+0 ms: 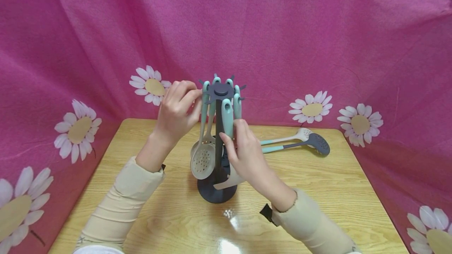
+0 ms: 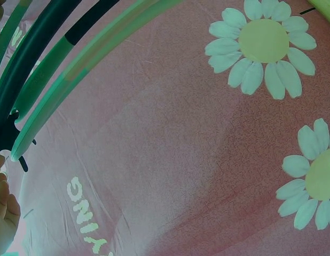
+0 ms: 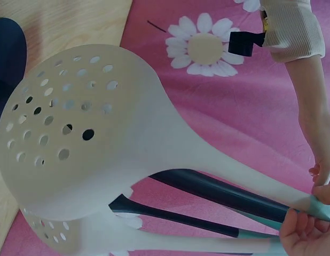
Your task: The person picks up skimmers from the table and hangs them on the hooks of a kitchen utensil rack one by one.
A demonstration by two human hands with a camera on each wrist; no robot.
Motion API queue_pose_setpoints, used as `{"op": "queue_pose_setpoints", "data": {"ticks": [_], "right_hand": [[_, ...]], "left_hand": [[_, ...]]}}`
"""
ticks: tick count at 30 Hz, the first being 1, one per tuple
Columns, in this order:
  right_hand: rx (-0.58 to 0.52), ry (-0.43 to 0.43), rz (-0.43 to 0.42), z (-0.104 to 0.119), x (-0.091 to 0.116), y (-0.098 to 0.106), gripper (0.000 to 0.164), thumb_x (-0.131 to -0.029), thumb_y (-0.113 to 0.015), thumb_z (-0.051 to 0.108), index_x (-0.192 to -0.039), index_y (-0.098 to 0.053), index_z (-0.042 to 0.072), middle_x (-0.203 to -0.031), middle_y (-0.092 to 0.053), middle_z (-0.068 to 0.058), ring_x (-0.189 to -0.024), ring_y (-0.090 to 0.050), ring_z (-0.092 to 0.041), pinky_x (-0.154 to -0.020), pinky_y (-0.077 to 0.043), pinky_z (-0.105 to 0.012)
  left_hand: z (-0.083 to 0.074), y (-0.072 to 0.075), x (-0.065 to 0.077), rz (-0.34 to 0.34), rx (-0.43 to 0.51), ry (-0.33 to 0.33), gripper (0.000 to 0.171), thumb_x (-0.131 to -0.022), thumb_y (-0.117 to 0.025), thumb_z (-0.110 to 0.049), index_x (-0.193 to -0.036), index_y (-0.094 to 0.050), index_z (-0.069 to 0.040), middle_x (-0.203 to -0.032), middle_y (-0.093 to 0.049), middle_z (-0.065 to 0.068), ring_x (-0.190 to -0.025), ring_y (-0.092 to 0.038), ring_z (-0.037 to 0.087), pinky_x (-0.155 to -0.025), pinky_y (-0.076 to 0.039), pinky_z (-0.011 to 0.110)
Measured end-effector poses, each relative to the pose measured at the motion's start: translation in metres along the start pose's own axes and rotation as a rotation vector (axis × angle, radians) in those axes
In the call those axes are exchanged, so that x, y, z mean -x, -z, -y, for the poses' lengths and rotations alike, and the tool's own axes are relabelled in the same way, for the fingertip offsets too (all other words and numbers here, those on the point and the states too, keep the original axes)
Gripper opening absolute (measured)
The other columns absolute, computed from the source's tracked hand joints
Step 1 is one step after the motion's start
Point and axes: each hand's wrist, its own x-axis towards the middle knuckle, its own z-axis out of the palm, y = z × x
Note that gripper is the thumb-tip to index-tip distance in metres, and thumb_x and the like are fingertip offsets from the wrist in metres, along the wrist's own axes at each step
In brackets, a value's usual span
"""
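A dark utensil rack (image 1: 221,89) with a hooked top and round base stands mid-table. My right hand (image 1: 248,152) holds a cream skimmer (image 3: 133,154) by its mint handle (image 1: 227,115), upright in front of the rack, the handle's hole close to a hook. In the right wrist view its broad, holed head fills the left side. My left hand (image 1: 178,107) pinches the rack's top at the left with bent fingers; the fingertips are partly hidden. Beside it hangs a cream slotted spoon (image 1: 203,162). More mint-handled utensils hang around the rack behind it.
On the wooden table (image 1: 169,222), right of the rack, lie a cream skimmer (image 1: 303,133) and a dark skimmer (image 1: 319,144), handles pointing toward the rack. A pink cloth (image 1: 261,42) with white daisies surrounds the table at the back and sides.
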Motion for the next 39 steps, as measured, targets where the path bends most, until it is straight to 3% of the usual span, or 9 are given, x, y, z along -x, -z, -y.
{"op": "queue_pose_setpoints", "data": {"ticks": [11,23,39], "right_hand": [[0.021,-0.013,-0.041,0.001,0.000,-0.008,0.021,-0.088,-0.059,0.013,-0.097,-0.045,-0.001,-0.074,-0.044,-0.008,-0.059,-0.045,-0.014,-0.051,-0.040,-0.025],[0.030,0.013,-0.108,-0.001,-0.001,-0.010,0.027,-0.081,-0.069,0.015,-0.087,-0.045,0.002,-0.067,-0.046,-0.004,-0.054,-0.047,-0.011,-0.047,-0.039,-0.021],[-0.063,0.053,-0.108,-0.010,0.005,-0.005,0.034,-0.080,-0.070,0.014,-0.103,-0.048,0.000,-0.068,-0.051,-0.003,-0.059,-0.053,-0.011,-0.053,-0.044,-0.022]], "left_hand": [[-0.001,0.000,-0.001,-0.004,-0.002,-0.005,0.008,-0.072,-0.060,0.011,-0.079,-0.063,0.007,-0.078,-0.055,0.016,-0.067,-0.048,0.028,-0.058,-0.041,0.036],[-0.001,0.000,0.000,-0.014,0.009,0.004,0.007,-0.072,-0.061,0.011,-0.078,-0.063,0.008,-0.078,-0.055,0.015,-0.067,-0.048,0.029,-0.059,-0.041,0.036],[0.000,0.000,0.002,-0.010,0.003,0.001,0.008,-0.073,-0.059,0.010,-0.080,-0.062,0.007,-0.079,-0.055,0.016,-0.066,-0.047,0.029,-0.058,-0.041,0.036]]}}
